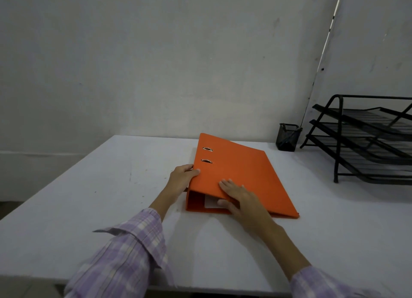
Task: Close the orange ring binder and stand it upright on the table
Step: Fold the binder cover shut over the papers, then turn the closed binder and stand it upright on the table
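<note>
The orange ring binder (243,172) lies flat on the white table (111,186), its cover down and sloping from the thick spine end near me. Two metal slots show near its left edge. My left hand (181,178) grips the left edge of the cover, thumb on top. My right hand (238,198) holds the near spine corner, fingers spread flat on the cover and thumb on the spine beside a white label.
A black mesh pen cup (287,137) stands at the back of the table against the wall. To the right of it a black three-tier letter tray (365,139) fills the table's right side. The table's left edge runs diagonally.
</note>
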